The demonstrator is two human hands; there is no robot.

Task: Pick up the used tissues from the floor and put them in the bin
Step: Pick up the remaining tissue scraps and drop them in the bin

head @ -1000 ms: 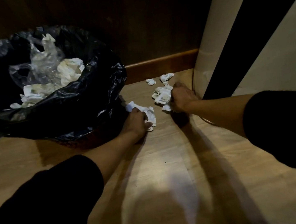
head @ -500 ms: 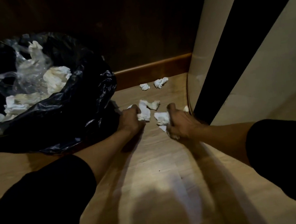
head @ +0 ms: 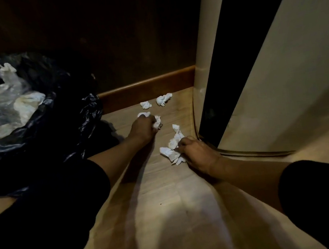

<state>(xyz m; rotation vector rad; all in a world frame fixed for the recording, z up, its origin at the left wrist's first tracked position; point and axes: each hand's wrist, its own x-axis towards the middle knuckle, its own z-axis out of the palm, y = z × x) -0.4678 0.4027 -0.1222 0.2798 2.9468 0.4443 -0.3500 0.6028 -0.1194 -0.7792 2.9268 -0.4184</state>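
1. Crumpled tissues: white.
2. Bin liner: glossy black.
3. Floor: pale wood grain.
4. Skirting board: reddish-brown.
5. Sleeves: black.
6. Wall panel: cream.

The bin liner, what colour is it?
Black and glossy; the bin liner shows in the head view, at left.

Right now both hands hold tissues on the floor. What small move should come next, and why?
Probably lift the left hand toward the bin: it is closed on a tissue and the bin is right beside it. The right hand grips a bunch of tissues, and two loose tissues remain by the skirting board.
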